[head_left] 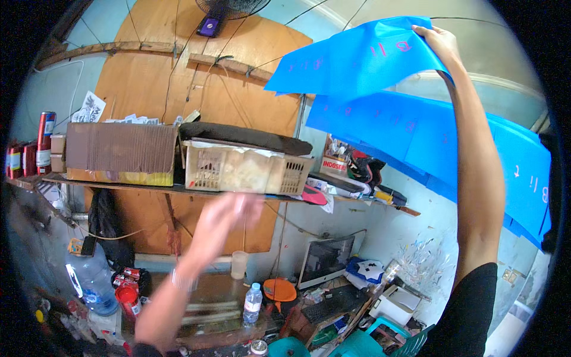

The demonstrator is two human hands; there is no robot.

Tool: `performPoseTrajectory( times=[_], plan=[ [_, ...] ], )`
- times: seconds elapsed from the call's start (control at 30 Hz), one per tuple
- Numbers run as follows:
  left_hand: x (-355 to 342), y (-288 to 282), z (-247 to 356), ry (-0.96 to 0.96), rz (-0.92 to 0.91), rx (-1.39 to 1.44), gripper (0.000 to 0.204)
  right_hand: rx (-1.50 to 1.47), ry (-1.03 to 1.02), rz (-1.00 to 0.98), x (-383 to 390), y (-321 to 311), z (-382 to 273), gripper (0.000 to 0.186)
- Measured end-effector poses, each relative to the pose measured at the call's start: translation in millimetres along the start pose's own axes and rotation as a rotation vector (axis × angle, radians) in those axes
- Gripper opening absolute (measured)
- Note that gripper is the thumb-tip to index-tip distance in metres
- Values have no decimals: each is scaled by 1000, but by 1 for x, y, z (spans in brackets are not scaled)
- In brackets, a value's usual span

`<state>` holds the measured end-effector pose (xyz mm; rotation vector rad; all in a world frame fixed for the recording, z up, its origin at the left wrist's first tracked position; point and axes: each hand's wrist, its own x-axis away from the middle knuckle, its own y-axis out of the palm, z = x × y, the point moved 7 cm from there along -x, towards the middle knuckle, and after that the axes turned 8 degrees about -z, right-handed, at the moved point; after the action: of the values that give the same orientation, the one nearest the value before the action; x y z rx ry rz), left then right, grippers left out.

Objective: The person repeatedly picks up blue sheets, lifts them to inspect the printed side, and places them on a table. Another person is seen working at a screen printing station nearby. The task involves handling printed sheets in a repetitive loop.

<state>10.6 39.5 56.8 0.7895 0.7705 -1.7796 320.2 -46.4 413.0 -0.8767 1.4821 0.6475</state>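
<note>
High at the right, my right hand (441,44) is closed on the upper corner of a blue plastic sheet (348,65) with pinkish-red printing. The sheet stretches out to the left from my fingers, its far end drooping free. Behind and below it hang more blue sheets (389,128) of the same kind, overlapping in a row; my right forearm covers part of them. My left hand (237,209) is raised in the middle, in front of the shelf and just under a cream plastic basket. It is smeared by motion, so its fingers cannot be made out.
A wall shelf (232,194) carries a cardboard box (119,149), the cream basket (238,169) and red cans (46,143). Below are a monitor (326,259), a water bottle (252,303), a large water jug (94,282) and a teal chair (372,342). A fan (232,6) hangs above.
</note>
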Motion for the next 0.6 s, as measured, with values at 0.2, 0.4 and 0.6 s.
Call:
performPoseTrajectory(
  times=[0.2,0.4,0.6],
  plan=[
    [-176,54,52,-55,-459,712,93,-275,-46,28,-4,-3,-10,26],
    [-246,21,126,244,-496,885,89,-99,14,26,5,-7,-19,28],
    [-283,18,141,189,-1007,797,34,-242,38,-30,14,-15,-19,23]
  ],
)
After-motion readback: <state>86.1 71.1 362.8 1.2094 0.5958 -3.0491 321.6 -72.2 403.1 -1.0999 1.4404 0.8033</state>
